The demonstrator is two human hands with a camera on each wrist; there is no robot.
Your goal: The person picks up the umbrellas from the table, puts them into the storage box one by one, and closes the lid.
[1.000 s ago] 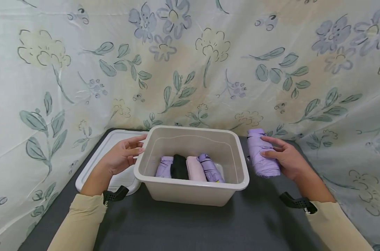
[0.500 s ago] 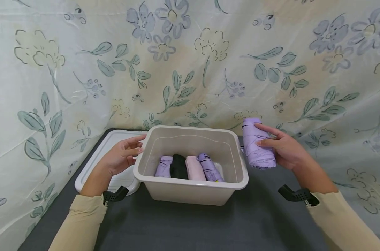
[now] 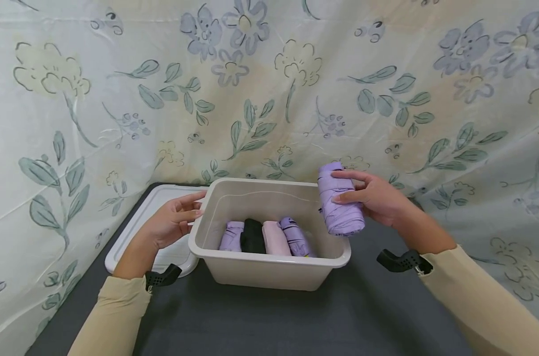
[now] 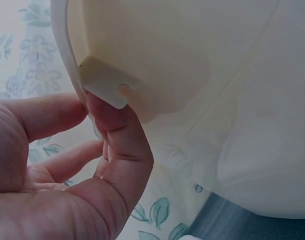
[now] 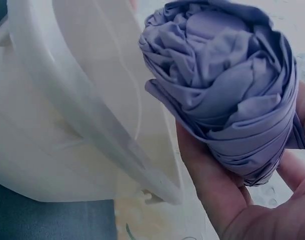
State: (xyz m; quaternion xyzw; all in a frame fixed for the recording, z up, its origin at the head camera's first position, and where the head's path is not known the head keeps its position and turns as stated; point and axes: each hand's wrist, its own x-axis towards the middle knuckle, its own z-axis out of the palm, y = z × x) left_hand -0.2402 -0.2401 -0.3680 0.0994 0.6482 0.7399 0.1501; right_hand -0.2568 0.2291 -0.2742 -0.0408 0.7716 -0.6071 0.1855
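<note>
A beige plastic bin (image 3: 269, 272) stands in the middle of the head view. My left hand (image 3: 173, 220) holds its left rim; in the left wrist view, a bent finger (image 4: 125, 135) hooks under the lip. Over the bin's right rim, my right hand (image 3: 378, 200) grips a rolled lilac cloth bundle (image 3: 338, 202), slightly tilted. The right wrist view shows the bundle's folded end (image 5: 222, 80) close up. Inside the bin lie a lilac roll (image 3: 231, 237), a black roll (image 3: 253, 236), a pink roll (image 3: 276, 238) and another lilac roll (image 3: 297, 237), side by side.
A white lid (image 3: 167, 259) lies flat to the left of the bin, partly behind my left hand. The dark grey table (image 3: 269, 321) extends in front. A floral curtain (image 3: 251, 99) hangs right behind the bin and along both sides.
My right hand has carried the lilac bundle leftward and slightly up, from beside the bin to over its right rim. The left hand stays at the left rim.
</note>
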